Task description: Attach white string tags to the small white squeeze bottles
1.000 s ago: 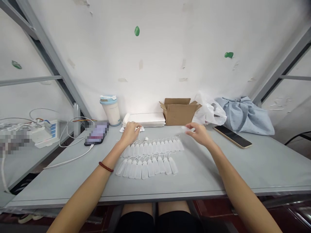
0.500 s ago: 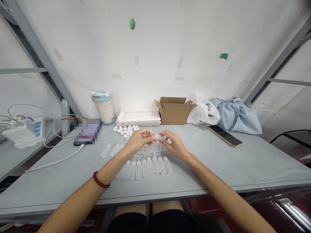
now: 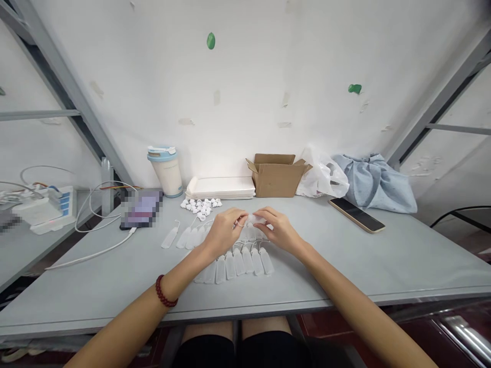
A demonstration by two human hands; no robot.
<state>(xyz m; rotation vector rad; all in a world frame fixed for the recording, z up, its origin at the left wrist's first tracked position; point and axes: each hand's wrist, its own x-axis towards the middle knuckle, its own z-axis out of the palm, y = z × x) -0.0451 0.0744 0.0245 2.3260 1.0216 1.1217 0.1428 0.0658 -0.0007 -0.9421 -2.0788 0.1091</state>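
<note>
A small translucent plastic bottle (image 3: 254, 219) is pinched between the thumb and fingers of my right hand (image 3: 279, 230), above the rows on the table. My left hand (image 3: 225, 231) faces it, its fingertips closed round a thin white tube (image 3: 240, 223) at the bottle's end. Whether a cap is also in those fingers cannot be seen. Below both hands lies a row of similar bottles (image 3: 238, 261), their thin tubes pointing away from me. More bottles (image 3: 192, 237) lie left of my left hand, partly covered by it. One bottle (image 3: 170, 237) lies apart at the far left.
Small white caps (image 3: 200, 206) form a pile beyond my left hand. Along the wall stand a cup (image 3: 168, 174), a white stack (image 3: 222, 188), an open carton (image 3: 275, 179), a plastic bag (image 3: 321, 176) and blue cloth (image 3: 374, 181). Phones lie left (image 3: 141, 209) and right (image 3: 356, 215).
My left hand has turned and shifted slightly right, its fingers now more curled over the tube. My right hand stays nearly in place with the bottle. The view has shifted slightly.
</note>
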